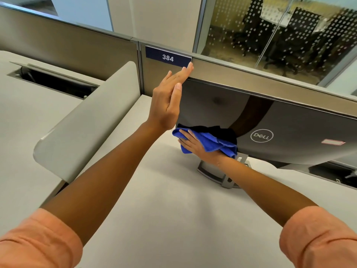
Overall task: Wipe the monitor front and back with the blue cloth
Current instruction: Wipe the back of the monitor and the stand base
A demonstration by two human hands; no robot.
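The monitor (286, 120) stands on the desk with its grey back towards me, its logo showing at the right. My left hand (170, 97) lies flat against the monitor's left edge, fingers straight and pointing up to its top corner. My right hand (195, 145) presses the blue cloth (216, 141) against the lower left of the monitor's back, fingers spread over the cloth. The monitor's silver stand (222, 175) shows below my right wrist. The screen side is hidden.
The pale desk (164, 200) stretches towards me. A curved grey divider (87, 120) rises at the left, with an open cable tray (52, 78) beyond it. A partition with a "384" label (168, 58) runs right behind the monitor, glass wall above.
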